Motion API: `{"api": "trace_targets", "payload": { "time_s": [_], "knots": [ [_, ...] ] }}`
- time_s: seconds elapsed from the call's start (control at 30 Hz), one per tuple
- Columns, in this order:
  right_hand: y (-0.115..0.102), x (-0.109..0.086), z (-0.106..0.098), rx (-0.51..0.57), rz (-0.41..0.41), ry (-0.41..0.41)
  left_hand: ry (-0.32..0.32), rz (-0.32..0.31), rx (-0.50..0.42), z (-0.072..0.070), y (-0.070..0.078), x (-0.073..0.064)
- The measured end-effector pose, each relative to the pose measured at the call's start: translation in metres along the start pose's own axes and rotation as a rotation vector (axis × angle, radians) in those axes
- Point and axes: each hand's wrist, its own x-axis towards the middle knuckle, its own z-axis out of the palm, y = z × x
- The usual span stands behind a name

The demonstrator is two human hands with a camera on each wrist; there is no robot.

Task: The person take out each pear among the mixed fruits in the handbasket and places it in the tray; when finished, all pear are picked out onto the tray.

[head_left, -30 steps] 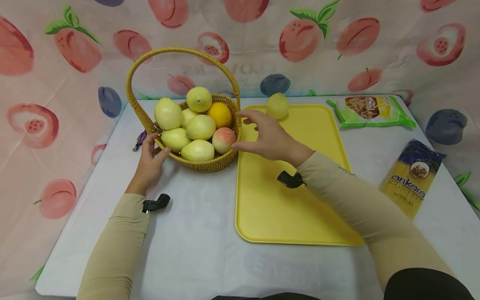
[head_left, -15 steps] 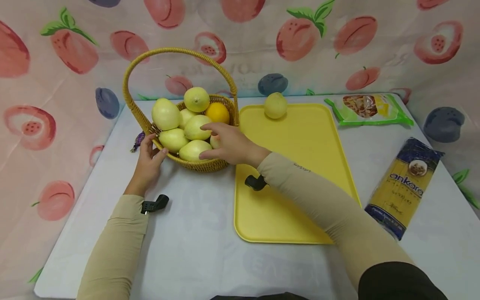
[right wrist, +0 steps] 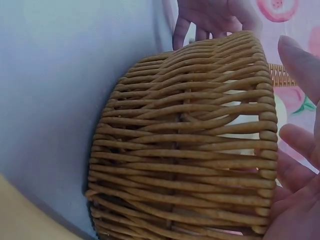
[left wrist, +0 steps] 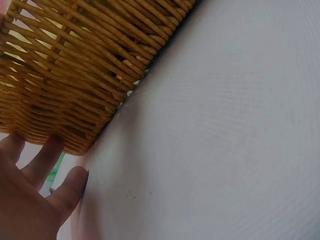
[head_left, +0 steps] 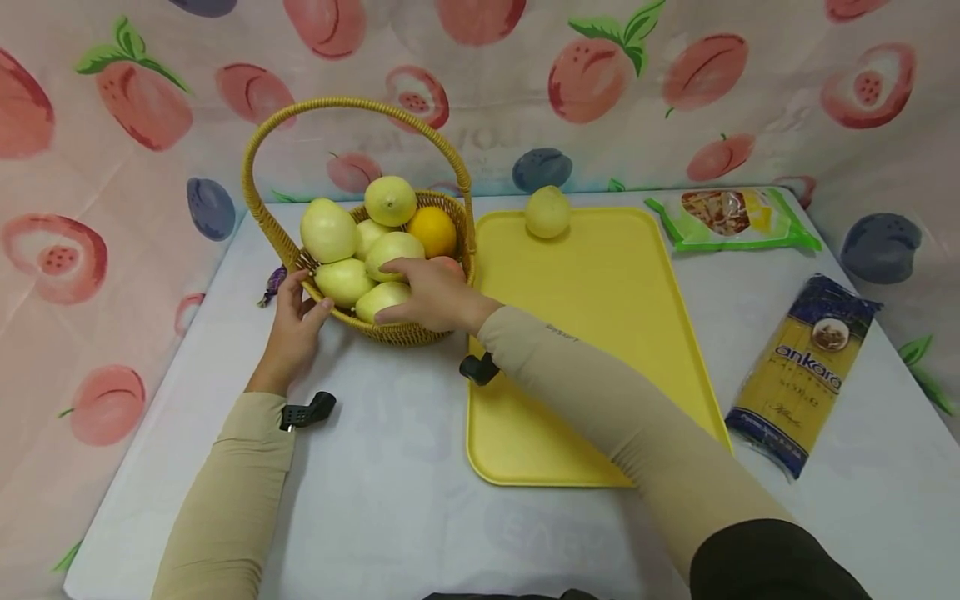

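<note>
In the head view, a wicker basket (head_left: 397, 335) with a tall hoop handle holds several pale yellow-green pears, an orange (head_left: 432, 232) and a peach (head_left: 448, 265) mostly covered by my right hand. My left hand (head_left: 295, 333) touches the basket's left front side; its fingers lie spread against the weave in the left wrist view. Over the basket's front right part, my right hand (head_left: 433, 296) has thumb and fingers parted around the front pear (head_left: 378, 302). In the right wrist view, my right fingers (right wrist: 299, 139) are spread just above the woven rim.
A yellow tray (head_left: 570, 350) lies right of the basket, with a round pale yellow fruit (head_left: 547, 212) at its back edge. Further right are a green food packet (head_left: 738, 221) and an ankara pasta bag (head_left: 806, 375). A small purple item (head_left: 272, 285) sits left of the basket.
My right hand has moved left from beside the basket's right rim to over the front fruit, covering most of the peach. My left hand has stayed at the basket.
</note>
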Motion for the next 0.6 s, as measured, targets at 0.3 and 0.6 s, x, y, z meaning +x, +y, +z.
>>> {"api": "trace_targets", "payload": {
  "time_s": [0.3, 0.6],
  "knots": [
    [-0.0019, 0.0037, 0.0031, -0.007, 0.034, -0.032, 0.005, -0.004, 0.001, 0.0005, -0.001, -0.0002],
    [-0.0032, 0.0067, 0.006, -0.077, 0.024, -0.024, 0.0, -0.013, 0.02, -0.0003, -0.0009, 0.0007]
  ]
}}
